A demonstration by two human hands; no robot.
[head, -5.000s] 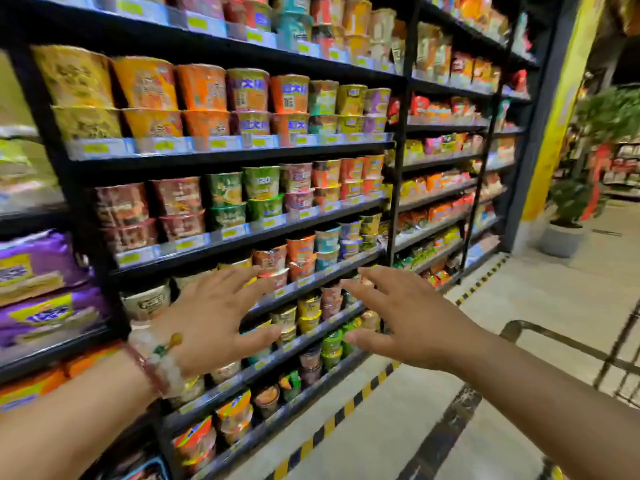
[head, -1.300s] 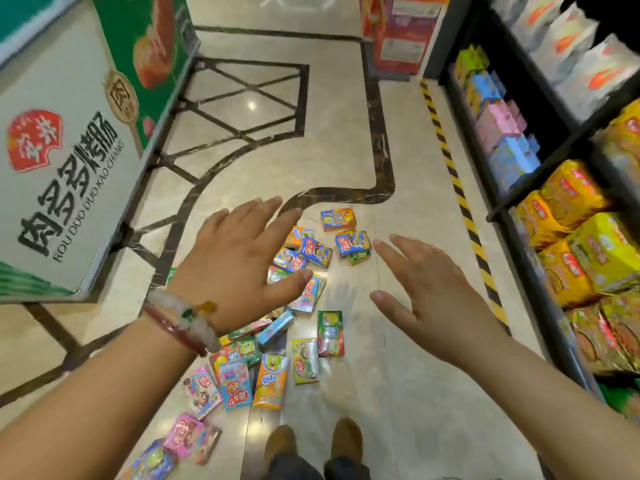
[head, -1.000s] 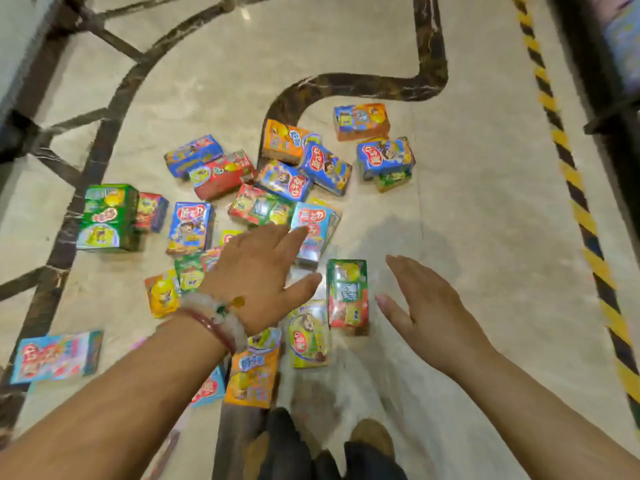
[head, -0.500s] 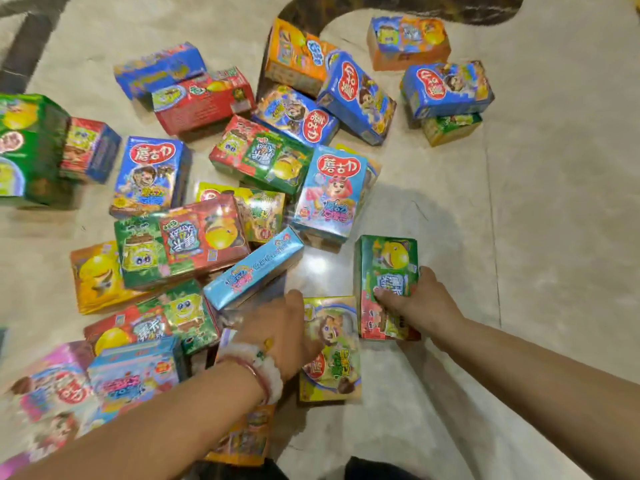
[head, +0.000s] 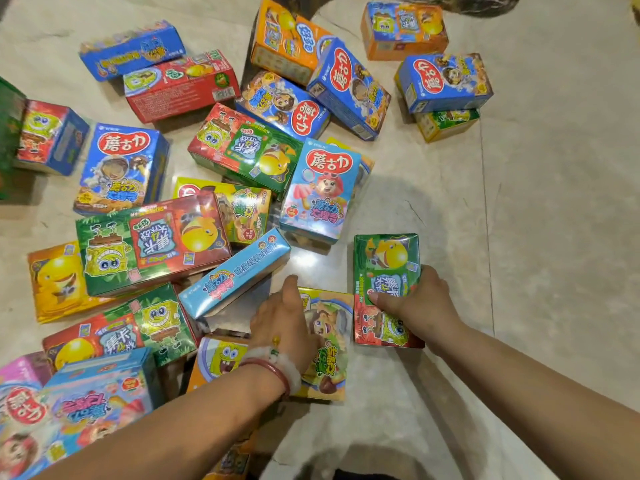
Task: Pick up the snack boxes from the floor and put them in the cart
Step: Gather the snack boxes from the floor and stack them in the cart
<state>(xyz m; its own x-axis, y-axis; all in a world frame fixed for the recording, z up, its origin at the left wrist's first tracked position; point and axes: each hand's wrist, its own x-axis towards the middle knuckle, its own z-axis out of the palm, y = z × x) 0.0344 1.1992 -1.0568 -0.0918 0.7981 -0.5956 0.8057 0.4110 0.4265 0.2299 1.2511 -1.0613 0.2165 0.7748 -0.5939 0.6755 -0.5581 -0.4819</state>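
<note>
Your right hand (head: 417, 301) grips the green-and-red snack box (head: 386, 271) that lies flat on the floor (head: 536, 220), thumb across its printed face and fingers wrapped over its right edge. Just beside it on the left, your left hand (head: 282, 323) rests on the yellow snack box (head: 329, 344), palm down over the box's left side, thumb stretched forward along it (whether the fingers curl under its edge, you cannot tell from here). Both forearms reach in from the bottom of the view, the left wrist wearing a red and pale bead bracelet (head: 277, 368). Both boxes are glossy rectangular cardboard with cartoon print. To the left and ahead, the other snack boxes (head: 152, 240) lie scattered and overlapping, including a slim light-blue carton (head: 235, 271). The floor is polished beige stone with a thin seam.
</note>
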